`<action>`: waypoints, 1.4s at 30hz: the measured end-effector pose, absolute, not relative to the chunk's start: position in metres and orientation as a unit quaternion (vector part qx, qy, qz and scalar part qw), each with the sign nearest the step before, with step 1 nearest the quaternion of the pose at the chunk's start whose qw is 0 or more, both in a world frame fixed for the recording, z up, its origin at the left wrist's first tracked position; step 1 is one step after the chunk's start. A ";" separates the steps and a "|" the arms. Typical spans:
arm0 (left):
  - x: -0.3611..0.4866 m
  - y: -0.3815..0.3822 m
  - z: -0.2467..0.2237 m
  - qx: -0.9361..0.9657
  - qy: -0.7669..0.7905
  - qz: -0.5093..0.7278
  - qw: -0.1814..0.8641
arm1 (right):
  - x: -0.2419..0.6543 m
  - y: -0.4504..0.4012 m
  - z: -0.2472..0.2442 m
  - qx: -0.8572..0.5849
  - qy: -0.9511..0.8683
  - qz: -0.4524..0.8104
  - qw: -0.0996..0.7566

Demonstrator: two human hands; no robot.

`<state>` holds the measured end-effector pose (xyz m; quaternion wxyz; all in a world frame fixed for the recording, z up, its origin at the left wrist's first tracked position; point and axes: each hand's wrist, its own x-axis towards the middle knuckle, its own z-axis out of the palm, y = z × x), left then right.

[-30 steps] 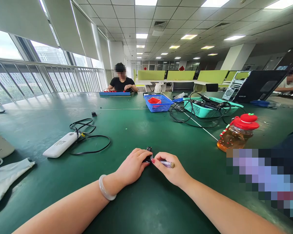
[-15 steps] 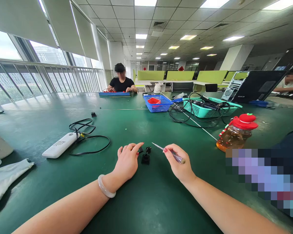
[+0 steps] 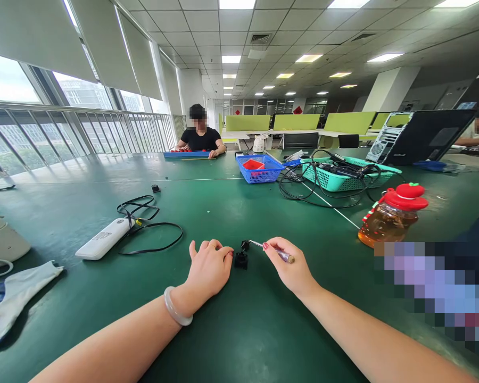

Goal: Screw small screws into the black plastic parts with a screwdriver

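My right hand (image 3: 289, 266) is closed round a screwdriver (image 3: 279, 252) with a clear handle and a thin metal shaft. Its tip meets, or comes very near, a small black part (image 3: 245, 244) on the green table. Just in front of that lies another small black piece (image 3: 241, 260); I cannot tell whether the two are joined. To their left my left hand (image 3: 209, 266) rests on the table, thumb and index finger drawn together beside the black pieces. Whatever those fingertips hold is hidden.
A white power bank (image 3: 106, 239) with a black cable lies to the left, near a glove (image 3: 22, 298). At right stands a red-lidded bottle (image 3: 393, 215). Further back are a blue basket (image 3: 259, 171) and a teal basket (image 3: 343, 182) with cables. A person (image 3: 199, 139) sits across the table.
The screwdriver's tip has moved left and down to the small black part. My left index finger has come down towards the thumb, and the dark piece by it is now hidden.
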<state>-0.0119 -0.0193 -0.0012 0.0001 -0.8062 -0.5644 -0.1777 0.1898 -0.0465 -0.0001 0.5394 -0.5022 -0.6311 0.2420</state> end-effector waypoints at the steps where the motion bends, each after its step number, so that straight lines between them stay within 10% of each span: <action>1: -0.012 -0.019 -0.001 -0.804 -0.563 -0.190 -0.003 | 0.190 -0.047 0.000 -0.502 -0.634 0.240 0.537; 42: -0.011 -0.020 -0.006 -0.860 -0.457 -0.198 -0.115 | 0.187 -0.050 0.002 -0.478 -0.685 0.271 0.479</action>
